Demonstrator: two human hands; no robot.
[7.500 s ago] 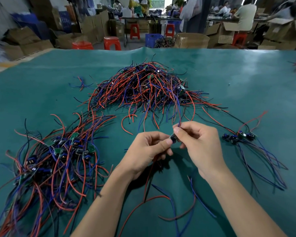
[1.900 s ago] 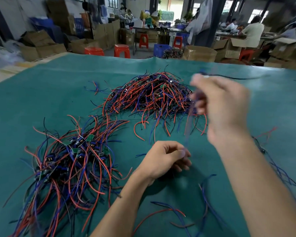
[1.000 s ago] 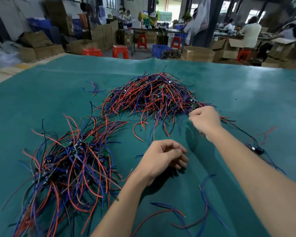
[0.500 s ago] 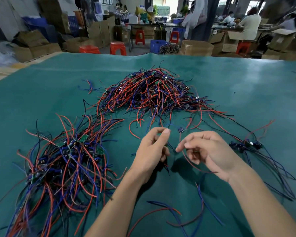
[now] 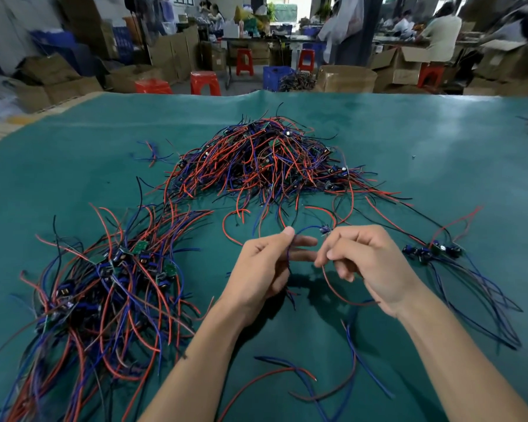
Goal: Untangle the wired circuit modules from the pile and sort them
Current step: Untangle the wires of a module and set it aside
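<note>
Left hand (image 5: pixel 264 269) pinches the blue wire (image 5: pixel 307 228); right hand (image 5: pixel 368 263) pinches the module (image 5: pixel 325 230) (wire arcs three-to-nine o'clock) and red lead (image 5: pixel 333 287).

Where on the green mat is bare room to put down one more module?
Bare mat lies right of the central pile, beyond the small group. Another bare patch lies far left of that pile. Crowded: the left heap and the loose wires between the forearms.
</note>
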